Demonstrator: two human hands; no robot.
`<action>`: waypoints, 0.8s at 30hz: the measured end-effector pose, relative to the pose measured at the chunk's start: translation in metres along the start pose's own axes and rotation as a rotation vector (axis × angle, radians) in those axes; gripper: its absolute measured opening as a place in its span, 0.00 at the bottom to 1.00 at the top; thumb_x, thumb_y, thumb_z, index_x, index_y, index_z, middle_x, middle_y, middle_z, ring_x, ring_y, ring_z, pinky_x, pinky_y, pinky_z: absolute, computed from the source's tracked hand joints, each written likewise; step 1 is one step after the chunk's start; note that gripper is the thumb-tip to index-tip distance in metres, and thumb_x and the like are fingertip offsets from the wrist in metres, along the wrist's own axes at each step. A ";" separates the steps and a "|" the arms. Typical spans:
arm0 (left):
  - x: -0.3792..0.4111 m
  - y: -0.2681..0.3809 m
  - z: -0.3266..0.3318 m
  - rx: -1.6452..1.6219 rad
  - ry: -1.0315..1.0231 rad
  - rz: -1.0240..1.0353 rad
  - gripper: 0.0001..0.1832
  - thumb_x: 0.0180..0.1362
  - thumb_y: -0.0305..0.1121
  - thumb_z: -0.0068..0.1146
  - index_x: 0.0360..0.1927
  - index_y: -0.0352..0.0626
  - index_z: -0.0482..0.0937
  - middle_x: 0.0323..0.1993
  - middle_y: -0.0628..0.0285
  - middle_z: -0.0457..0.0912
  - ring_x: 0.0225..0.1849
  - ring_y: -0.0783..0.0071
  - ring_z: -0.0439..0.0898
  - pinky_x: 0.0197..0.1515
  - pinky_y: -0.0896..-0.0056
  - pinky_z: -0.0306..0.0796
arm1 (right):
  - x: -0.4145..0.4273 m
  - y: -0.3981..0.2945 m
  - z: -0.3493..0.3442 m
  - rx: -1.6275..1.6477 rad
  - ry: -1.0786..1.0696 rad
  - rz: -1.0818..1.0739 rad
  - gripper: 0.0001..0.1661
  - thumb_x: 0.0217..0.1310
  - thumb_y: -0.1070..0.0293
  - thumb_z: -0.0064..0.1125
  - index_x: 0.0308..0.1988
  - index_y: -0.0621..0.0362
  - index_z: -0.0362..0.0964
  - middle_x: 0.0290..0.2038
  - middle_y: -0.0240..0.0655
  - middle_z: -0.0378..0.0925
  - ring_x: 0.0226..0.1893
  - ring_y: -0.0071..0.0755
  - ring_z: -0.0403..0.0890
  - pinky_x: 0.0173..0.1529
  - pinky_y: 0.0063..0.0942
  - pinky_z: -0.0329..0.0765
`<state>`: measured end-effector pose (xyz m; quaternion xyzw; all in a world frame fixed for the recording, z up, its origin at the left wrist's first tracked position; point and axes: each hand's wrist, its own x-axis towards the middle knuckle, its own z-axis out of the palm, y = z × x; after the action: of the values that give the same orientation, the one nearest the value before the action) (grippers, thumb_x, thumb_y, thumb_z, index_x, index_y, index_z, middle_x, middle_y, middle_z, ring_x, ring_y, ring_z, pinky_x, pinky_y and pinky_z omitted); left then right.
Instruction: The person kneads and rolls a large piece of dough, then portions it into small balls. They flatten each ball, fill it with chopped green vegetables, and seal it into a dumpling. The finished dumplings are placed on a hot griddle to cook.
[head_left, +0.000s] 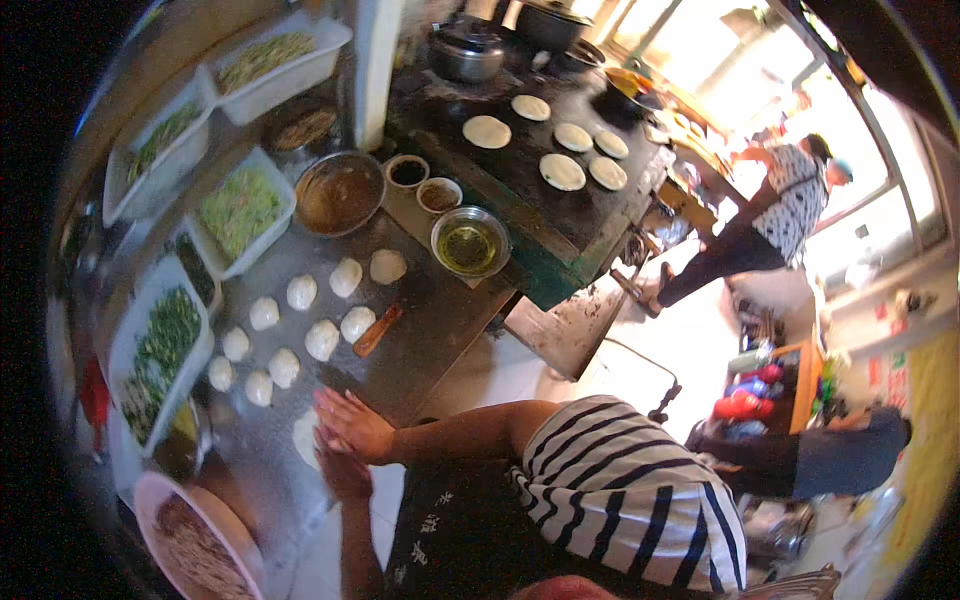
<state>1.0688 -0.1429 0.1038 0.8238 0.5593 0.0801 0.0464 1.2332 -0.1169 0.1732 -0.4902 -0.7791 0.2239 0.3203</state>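
Both hands meet over a flattened round of white dough (304, 441) on the dark worktop (247, 450). My right hand (354, 427) is laid out flat, fingers extended, across or against my left hand (341, 469). Part of the dough shows beyond the fingers; the rest is hidden, as is most of my left palm. Several shiny dough balls (322, 340) sit in rows past the hands, with a more flattened dough piece (388, 267) at the end. A short wooden-looking tool (377, 331) touches or lies very near one ball.
Plastic tubs of chopped greens (169, 330) line the far side. A pink basin (199, 540) stands at lower left. Bowls of oil (471, 241) and dark sauce (407, 172) border a griddle (480, 176) bearing several flat cakes (562, 172). Other people (787, 195) are at right.
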 end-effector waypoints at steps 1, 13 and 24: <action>-0.012 -0.006 0.026 -0.231 -0.033 -0.017 0.30 0.63 0.41 0.39 0.66 0.36 0.54 0.68 0.47 0.53 0.69 0.49 0.52 0.68 0.49 0.46 | -0.014 0.015 -0.002 -0.024 0.089 -0.155 0.37 0.63 0.52 0.46 0.64 0.62 0.50 0.68 0.48 0.46 0.69 0.51 0.45 0.68 0.56 0.43; 0.079 0.010 -0.072 0.090 -0.331 0.139 0.42 0.51 0.42 0.57 0.65 0.33 0.52 0.69 0.46 0.50 0.71 0.50 0.48 0.68 0.49 0.45 | 0.047 0.045 0.026 0.317 -0.134 0.282 0.31 0.60 0.51 0.48 0.56 0.61 0.62 0.56 0.48 0.66 0.60 0.51 0.63 0.62 0.42 0.62; 0.027 0.018 -0.060 -0.036 0.214 0.513 0.31 0.64 0.44 0.37 0.66 0.35 0.53 0.67 0.42 0.52 0.69 0.43 0.48 0.69 0.48 0.41 | 0.004 0.043 0.055 0.156 0.012 0.874 0.18 0.47 0.62 0.59 0.36 0.65 0.75 0.37 0.49 0.78 0.38 0.51 0.81 0.42 0.40 0.79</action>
<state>1.0842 -0.1256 0.1682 0.9244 0.3325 0.1857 -0.0204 1.2189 -0.0976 0.1071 -0.7492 -0.4777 0.3935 0.2359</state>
